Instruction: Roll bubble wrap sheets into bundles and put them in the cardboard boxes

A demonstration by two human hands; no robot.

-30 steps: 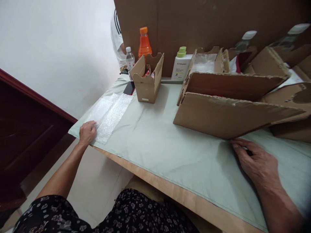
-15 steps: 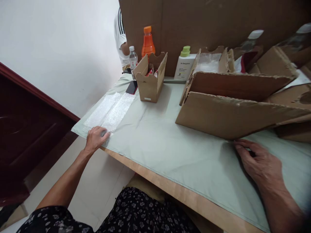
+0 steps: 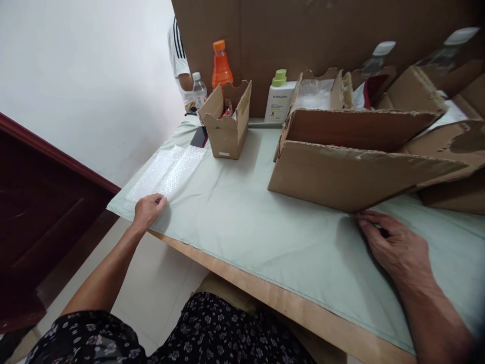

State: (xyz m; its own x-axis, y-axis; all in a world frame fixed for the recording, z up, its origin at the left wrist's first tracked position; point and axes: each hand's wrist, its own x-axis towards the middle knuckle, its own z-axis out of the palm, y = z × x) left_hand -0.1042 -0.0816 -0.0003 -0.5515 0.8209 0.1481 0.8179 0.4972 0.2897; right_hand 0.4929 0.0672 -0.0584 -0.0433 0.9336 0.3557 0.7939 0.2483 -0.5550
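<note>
At the left end of the table lie strips of clear bubble wrap. My left hand is closed at their near end, thumb and fingers pinching the wrap's edge. On the right, my right hand rests on the green cloth with its fingers bent and the tips drawn together. Those tips are at the bottom edge of a large cardboard organizer. Whatever may be between them is hidden.
A small open cardboard box stands mid-table, a phone beside it. Behind are an orange bottle, a clear bottle and a white bottle with a green cap. Another person's sleeve shows beyond a cardboard panel.
My left hand has lifted slightly, and the near end of the bubble wrap with it. My right hand keeps its place by the cardboard. The whole view has shifted a little.
</note>
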